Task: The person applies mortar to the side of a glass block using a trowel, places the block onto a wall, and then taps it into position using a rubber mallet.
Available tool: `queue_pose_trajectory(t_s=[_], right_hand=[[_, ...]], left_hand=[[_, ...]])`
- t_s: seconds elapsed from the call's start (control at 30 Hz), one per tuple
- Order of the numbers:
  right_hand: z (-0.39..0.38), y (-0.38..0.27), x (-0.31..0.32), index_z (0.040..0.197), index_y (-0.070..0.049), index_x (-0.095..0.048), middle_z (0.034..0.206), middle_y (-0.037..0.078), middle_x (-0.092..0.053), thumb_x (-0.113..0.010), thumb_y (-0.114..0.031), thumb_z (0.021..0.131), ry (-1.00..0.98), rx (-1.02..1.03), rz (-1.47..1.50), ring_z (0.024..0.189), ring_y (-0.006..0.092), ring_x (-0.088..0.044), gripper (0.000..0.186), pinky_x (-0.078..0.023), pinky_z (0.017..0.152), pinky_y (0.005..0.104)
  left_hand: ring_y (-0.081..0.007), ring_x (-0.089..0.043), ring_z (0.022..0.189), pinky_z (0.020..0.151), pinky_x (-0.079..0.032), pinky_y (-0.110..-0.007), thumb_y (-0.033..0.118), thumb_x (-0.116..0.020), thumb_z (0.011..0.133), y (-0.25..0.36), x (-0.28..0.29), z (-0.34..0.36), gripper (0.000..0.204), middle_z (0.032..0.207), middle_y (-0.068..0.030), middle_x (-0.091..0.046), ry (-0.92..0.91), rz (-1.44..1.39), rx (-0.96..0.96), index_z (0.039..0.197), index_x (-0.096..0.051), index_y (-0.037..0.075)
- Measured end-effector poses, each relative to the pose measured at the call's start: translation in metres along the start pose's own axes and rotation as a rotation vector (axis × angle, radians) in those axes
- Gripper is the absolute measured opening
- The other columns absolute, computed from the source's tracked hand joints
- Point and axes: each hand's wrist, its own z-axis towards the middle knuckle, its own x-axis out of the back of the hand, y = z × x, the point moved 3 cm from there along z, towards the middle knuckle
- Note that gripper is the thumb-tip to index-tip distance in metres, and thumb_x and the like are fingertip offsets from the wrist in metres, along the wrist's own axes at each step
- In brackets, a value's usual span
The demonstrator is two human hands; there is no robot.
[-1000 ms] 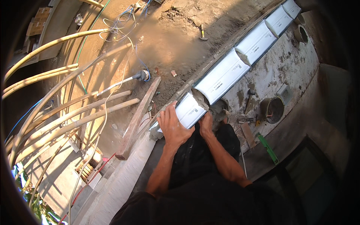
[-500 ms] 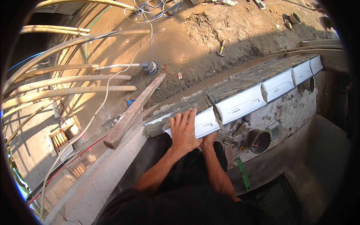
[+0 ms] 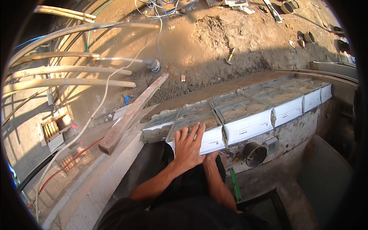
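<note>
So the block [image 3: 212, 140] in hand is at the left end of the front row, more or less in line with its neighbour [image 3: 247, 131]. Left hand [image 3: 186, 149] is on its outer edge, fingers a bit spread and hooked over the top, gripping it; right hand [image 3: 211, 157] is tucked underneath, and I can't tell what those fingers are doing. Going right, the rest of the front row looks set, and the back row [image 3: 226, 100] behind it too, so I'd call this run mostly done. What's left, as far as I can judge: the held block's joint looks rough and uneven, and the near corner is just a lump of mortar [image 3: 156, 135] by the back row's end. Glass faces are smeared grey, so cleanup seems pending. Below, a bucket [image 3: 256, 154] is by the stained wall [image 3: 293, 124], green level [image 3: 234, 186] near it. Farther out there's a plank [image 3: 134, 115] and a hammer [image 3: 230, 56] on the dirt.
</note>
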Motion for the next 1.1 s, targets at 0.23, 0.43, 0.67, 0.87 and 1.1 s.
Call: queue_pose_trajectory(t_s=[0.23,0.43,0.67,0.87,1.1], right_hand=[[0.004,0.002,0.003,0.131,-0.007,-0.055,0.123,0.011,-0.064,-0.032,-0.042,0.106,0.017,-0.029,0.038,0.110,0.0269,-0.064,0.049,-0.054,0.094,0.0410],[0.015,0.008,-0.010,0.129,-0.006,-0.056,0.120,0.012,-0.065,-0.031,-0.045,0.105,0.019,-0.017,0.163,0.107,0.0285,-0.066,0.052,-0.054,0.093,0.0424],[0.040,0.012,-0.017,0.128,-0.006,-0.056,0.120,0.012,-0.065,-0.031,-0.043,0.105,-0.154,0.008,0.179,0.107,0.0289,-0.065,0.051,-0.054,0.094,0.0430],[0.035,0.012,-0.010,0.128,-0.006,-0.057,0.120,0.012,-0.065,-0.031,-0.043,0.105,-0.266,0.043,0.233,0.108,0.0292,-0.065,0.050,-0.054,0.094,0.0436],[0.022,0.014,0.001,0.129,-0.007,-0.055,0.122,0.009,-0.063,-0.032,-0.038,0.107,-0.046,-0.033,0.189,0.111,0.0255,-0.063,0.045,-0.051,0.097,0.0403]], left_hand=[[-0.0327,-0.052,0.107,0.091,-0.034,-0.043,0.017,-0.082,0.050,-0.002,-0.007,-0.002,0.090,0.134,-0.0148,-0.058,0.026,0.001,-0.010,0.134,-0.052,0.002],[-0.0316,-0.052,0.102,0.086,-0.033,-0.044,0.028,-0.084,0.049,-0.005,-0.007,-0.007,0.094,0.131,-0.0167,-0.061,-0.015,0.045,-0.057,0.135,-0.055,0.003],[-0.0451,-0.041,0.132,0.110,-0.026,-0.065,0.077,-0.071,0.061,-0.027,-0.073,-0.032,0.115,0.146,-0.0154,-0.046,-0.007,0.159,0.043,0.150,-0.039,0.010],[-0.0456,-0.041,0.132,0.110,-0.025,-0.065,0.071,-0.069,0.070,-0.017,-0.050,-0.026,0.106,0.144,-0.0155,-0.048,-0.049,0.124,0.025,0.152,-0.037,0.011],[-0.0323,-0.052,0.107,0.090,-0.034,-0.044,0.023,-0.087,0.043,0.003,-0.004,-0.003,0.100,0.129,-0.0157,-0.059,-0.011,0.055,-0.021,0.133,-0.051,0.003]])
